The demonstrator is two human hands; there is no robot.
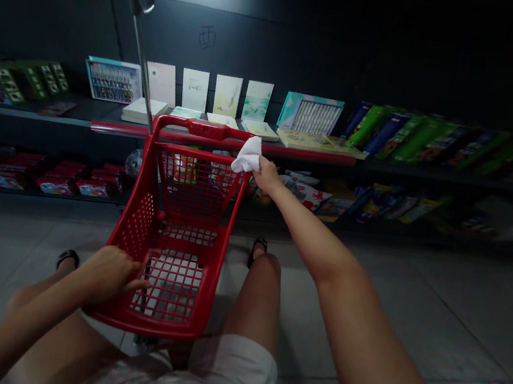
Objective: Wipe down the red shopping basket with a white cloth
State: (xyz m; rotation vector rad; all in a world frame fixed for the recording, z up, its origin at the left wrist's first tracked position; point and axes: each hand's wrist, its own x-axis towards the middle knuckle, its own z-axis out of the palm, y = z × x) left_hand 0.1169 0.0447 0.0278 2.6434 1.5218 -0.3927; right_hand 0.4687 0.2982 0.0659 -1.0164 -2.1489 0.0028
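Note:
A red plastic shopping cart (227,240) with a grid basket stands between my knees, its handle bar at the far end. My left hand (110,272) rests over the near left rim of the cart, fingers bent over the edge and the thumb reaching inward. My right hand (266,175) is stretched out to the far right corner, closed around a white cloth (248,156). The cloth lies against the top of the cart's side, by the end of the handle. The basket's grid floor shows through to the ground.
A dark shelf (72,110) runs behind the cart with upright booklets (226,95), boxed pen sets (113,82) and green packages (417,139). Bagged goods and red packs (60,177) fill the lower level. A metal pole (141,42) rises at the cart's left. Tiled floor (369,285) surrounds it.

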